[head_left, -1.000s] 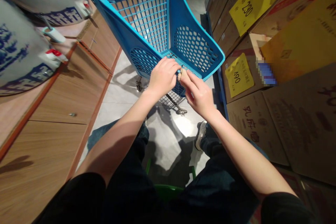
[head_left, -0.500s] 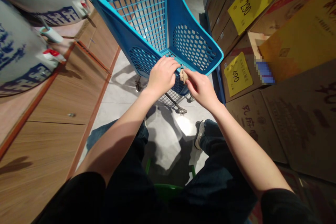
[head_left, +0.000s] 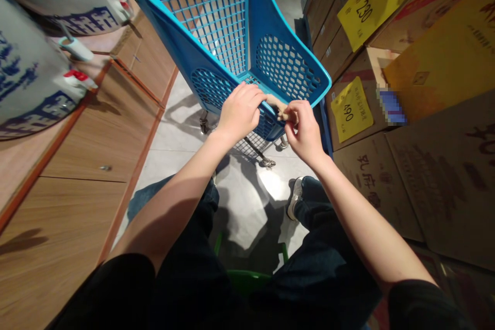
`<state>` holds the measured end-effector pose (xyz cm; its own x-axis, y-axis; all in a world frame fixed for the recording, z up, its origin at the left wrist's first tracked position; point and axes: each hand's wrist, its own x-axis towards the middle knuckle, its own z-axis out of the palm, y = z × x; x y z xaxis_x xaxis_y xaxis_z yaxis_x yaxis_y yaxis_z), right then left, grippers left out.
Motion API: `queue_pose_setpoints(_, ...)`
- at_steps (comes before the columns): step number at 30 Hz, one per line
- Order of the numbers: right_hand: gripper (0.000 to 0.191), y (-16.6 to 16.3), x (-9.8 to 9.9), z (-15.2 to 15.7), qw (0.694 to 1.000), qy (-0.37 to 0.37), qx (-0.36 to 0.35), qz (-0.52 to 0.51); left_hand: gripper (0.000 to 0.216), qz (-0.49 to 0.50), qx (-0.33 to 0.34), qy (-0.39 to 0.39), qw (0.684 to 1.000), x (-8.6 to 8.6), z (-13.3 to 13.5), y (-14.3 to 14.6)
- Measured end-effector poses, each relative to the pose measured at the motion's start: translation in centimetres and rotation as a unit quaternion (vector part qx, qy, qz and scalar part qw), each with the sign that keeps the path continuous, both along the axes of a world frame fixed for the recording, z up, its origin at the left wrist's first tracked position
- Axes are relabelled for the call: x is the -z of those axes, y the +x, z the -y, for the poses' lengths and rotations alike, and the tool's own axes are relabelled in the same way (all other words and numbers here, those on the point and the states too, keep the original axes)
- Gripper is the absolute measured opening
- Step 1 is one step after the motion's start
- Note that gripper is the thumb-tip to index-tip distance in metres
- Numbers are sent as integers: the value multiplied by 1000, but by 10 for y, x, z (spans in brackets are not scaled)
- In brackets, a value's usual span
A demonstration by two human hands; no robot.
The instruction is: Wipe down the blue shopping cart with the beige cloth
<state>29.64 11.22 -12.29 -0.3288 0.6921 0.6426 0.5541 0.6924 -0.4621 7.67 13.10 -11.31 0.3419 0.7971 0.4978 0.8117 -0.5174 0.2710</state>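
Gripping the near rim of the blue shopping cart (head_left: 288,69), the left hand (head_left: 240,112) curls shut. Beside it, the right hand (head_left: 306,131) pinches a tan strip (head_left: 275,103) on that rim.

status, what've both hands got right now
Left hand clamped on blue cart near rim. Right hand pinching tan strip, stretched along that rim. Cardboard boxes close on the right, not touching.

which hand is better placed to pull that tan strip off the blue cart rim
Right, probably. The right hand pinches the tan strip at its end, just off the rim, while the left hand grips the blue cart beside it and seems to brace it.
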Motion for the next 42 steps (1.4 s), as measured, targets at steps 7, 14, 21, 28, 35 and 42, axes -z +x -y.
queue_pose_setpoints(7, 23, -5, 2, 7, 999, 1, -9, 47, 47, 10, 1, 0, 1000, 1, 0, 0)
queue_pose_setpoints(14, 46, 3, -4, 7, 994, -80, -72, 8, 48, 13, -3, 6, 1000, 3, -1, -1)
queue_pose_setpoints(21, 38, 13, -7, -10, 988, -132, -76, 26, 47, 12, -8, -4, 1000, -1, 0, 1)
queue_pose_setpoints(28, 31, 10, -1, -18, 993, -115, -32, -22, 51, 25, -1, -6, 1000, 0, 0, 1)
queue_pose_setpoints(35, 43, -11, 2, 5, 999, -30, -5, 43, 47, 11, -5, -22, 1000, -4, 1, 1)
queue_pose_setpoints(42, 52, 13, -1, -11, 998, -10, 25, 60, 49, 16, -2, -9, 1000, -1, 1, 0)
